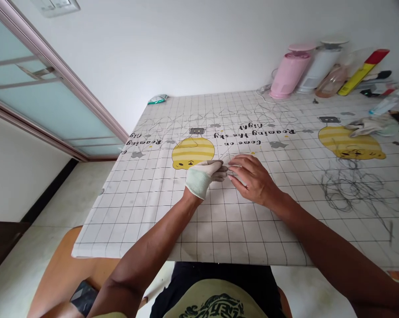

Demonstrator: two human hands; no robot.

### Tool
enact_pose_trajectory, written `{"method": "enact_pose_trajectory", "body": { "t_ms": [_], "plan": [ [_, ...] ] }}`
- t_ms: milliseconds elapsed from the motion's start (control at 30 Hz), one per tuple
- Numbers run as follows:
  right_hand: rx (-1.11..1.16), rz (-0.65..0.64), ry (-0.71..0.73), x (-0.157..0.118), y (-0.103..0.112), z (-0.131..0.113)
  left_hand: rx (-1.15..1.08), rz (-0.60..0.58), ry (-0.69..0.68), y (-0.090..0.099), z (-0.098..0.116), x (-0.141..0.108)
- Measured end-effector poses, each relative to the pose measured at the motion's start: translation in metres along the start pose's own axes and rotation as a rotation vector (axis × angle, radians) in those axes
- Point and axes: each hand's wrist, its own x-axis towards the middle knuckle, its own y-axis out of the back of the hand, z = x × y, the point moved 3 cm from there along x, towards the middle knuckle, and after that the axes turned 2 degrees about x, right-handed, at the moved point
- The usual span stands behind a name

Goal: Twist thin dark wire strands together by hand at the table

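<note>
From the head view, both hands meet over the middle of the worktop (146, 229), and the step in hand looks like fine fingertip work, probably on one thin strand. The left hand (207, 173), in a pale glove with a greenish cuff, has its fingers drawn together and pointing towards the right; its grip looks like a pinch, but I cannot tell whether anything lies between the fingertips. The right hand (255, 180) is bare, its fingers curved and slightly spread, the tips right beside the gloved ones; whether this grip has hold of a strand, I cannot tell either, as anything there is too fine to make out. The next move would seem to call for a steady left hand and a small, precise pinch from the right. The forearms slant in from the lower corners, the wrists held low near the cloth, the right palm turned down and inward. A loose tangle of dark strands (347, 183) lies on the worktop well to the right of the hands, close to the right forearm's far side, with a spare glove (373, 126) lying just beyond it, towards the wall.
</note>
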Motion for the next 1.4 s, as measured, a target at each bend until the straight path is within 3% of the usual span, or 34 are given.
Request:
{"method": "enact_pose_trajectory", "body": {
  "t_ms": [133, 400, 667, 867, 1200, 1400],
  "plan": [
    [-0.057, -0.033, 0.028, 0.0, -0.003, 0.001, -0.066, -0.032, -0.052, 0.006, -0.003, 0.003],
    [-0.097, -0.044, 0.062, -0.001, -0.001, -0.001, 0.006, -0.106, -0.067, 0.01, -0.004, 0.009],
    [-0.18, -0.029, 0.03, -0.003, -0.002, -0.001, 0.211, -0.01, -0.059, 0.009, -0.005, 0.006],
    [-0.237, -0.05, 0.051, -0.01, -0.006, 0.003, 0.399, 0.054, -0.007, 0.003, 0.007, -0.005],
    [-0.205, -0.215, 0.178, -0.02, -0.013, 0.005, 0.524, -0.107, 0.126, 0.022, 0.006, -0.002],
    [-0.173, -0.216, 0.18, -0.019, -0.01, 0.005, 0.603, -0.033, 0.043, 0.014, 0.006, 0.0]
  ]
}}
